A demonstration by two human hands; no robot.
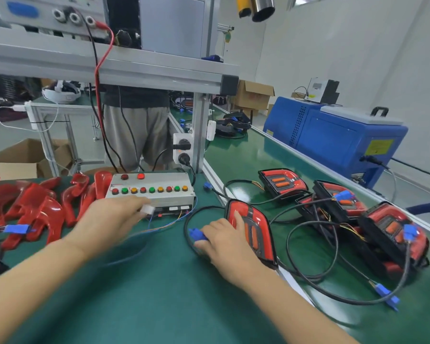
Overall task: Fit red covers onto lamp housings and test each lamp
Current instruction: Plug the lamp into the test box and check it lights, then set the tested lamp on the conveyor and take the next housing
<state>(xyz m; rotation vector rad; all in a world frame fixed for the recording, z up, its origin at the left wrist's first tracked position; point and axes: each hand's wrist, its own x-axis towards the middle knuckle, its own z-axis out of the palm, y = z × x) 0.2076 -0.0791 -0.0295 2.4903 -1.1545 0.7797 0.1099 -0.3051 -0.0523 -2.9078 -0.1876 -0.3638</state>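
My left hand (109, 217) reaches to the front of the grey test box (157, 192) and pinches a small white connector (148, 209) with thin wires trailing from it. My right hand (224, 239) lies on a covered lamp (252, 229) on the green mat, fingers on its red cover, and grips a blue plug (196, 235) on the lamp's black cable. Several loose red covers (35, 207) lie at the left. More covered lamps (338, 202) with cables are piled on the belt at the right.
The test box has a row of coloured buttons and one lit red lamp (140, 176). An aluminium frame post (199, 130) with sockets stands behind it. A person (134, 125) stands beyond the bench. A blue machine (333, 132) sits at the right, cardboard boxes at the left.
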